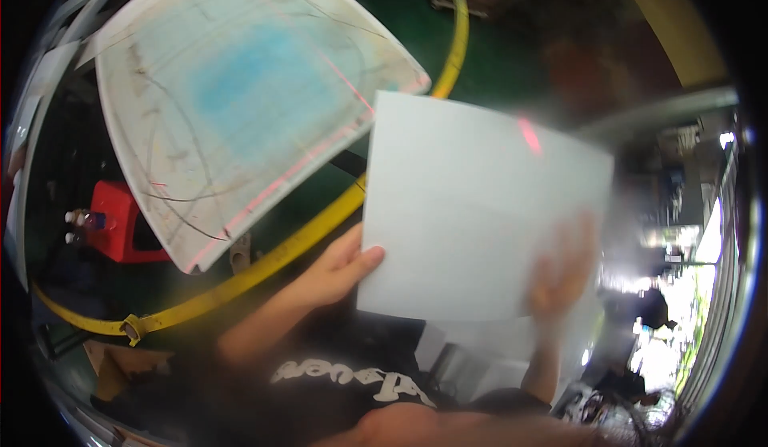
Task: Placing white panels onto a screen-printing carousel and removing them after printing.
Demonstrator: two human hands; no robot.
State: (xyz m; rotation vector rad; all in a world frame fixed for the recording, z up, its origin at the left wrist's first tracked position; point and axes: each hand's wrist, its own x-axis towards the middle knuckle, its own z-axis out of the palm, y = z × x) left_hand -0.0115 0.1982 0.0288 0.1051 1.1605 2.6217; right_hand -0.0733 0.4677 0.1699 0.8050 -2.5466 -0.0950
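Observation:
A white rectangular sheet (472, 207) is held up in front of me, slightly tilted. My left hand (344, 267) grips its lower left edge, with the thumb on the near face and the other fingers behind. Over the sheet's lower right part is my right hand (564, 267), blurred by motion, its fingers stretched out flat. Whether it touches the sheet is hard to tell. Beyond the sheet's left edge lies a large pale board (312, 127), stained with a blue patch. Red light lines cross the board, and a short red streak falls on the sheet.
A yellow curved rail (264, 267) runs below and behind the board, over a green floor (512, 55). At the left stands a red stool (120, 223), with a clear bottle (92, 220) beside it. An open cardboard box (120, 367) sits at the lower left.

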